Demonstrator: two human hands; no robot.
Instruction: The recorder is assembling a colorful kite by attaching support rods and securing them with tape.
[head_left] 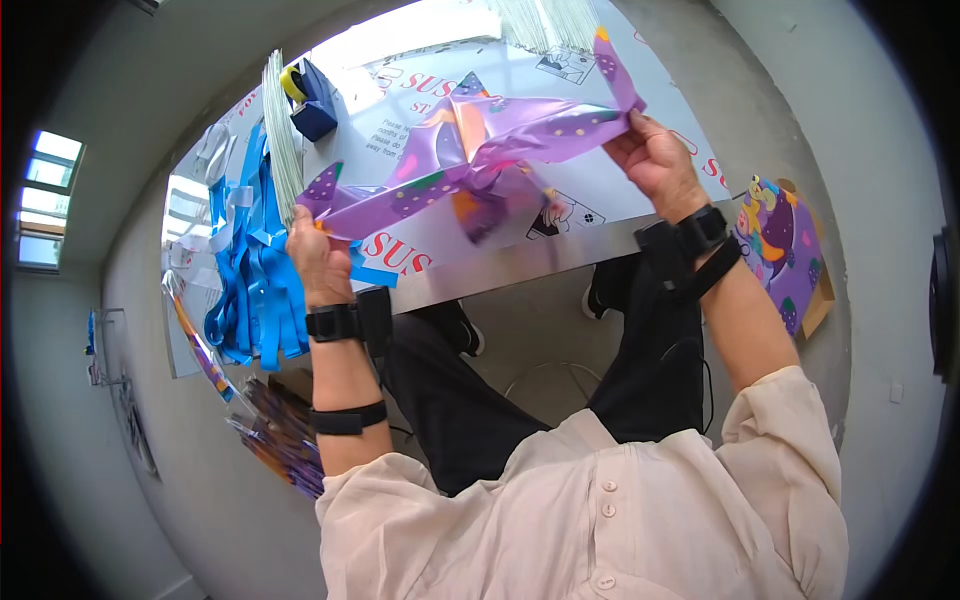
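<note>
A thin, shiny purple sheet (540, 130) with dots and orange and green printed shapes stretches between my two hands above the table. Its middle sags in folds, and a lower part hangs down, blurred. At its left end, my left hand (322, 262) is closed on a corner, close to the blue ribbons. My right hand (662, 165) pinches the opposite end, where an orange-tipped point sticks up past the fingers. Black straps and small dark boxes sit on both wrists.
The table (480, 275) carries blue ribbon strips (255, 260) at left, a bundle of thin white sticks (282, 130), and a blue tape dispenser (314, 104). More white sticks (545, 25) lie at the far edge. Purple printed sheets (785, 250) stand at right; dark packed pieces (275, 430) lie lower left.
</note>
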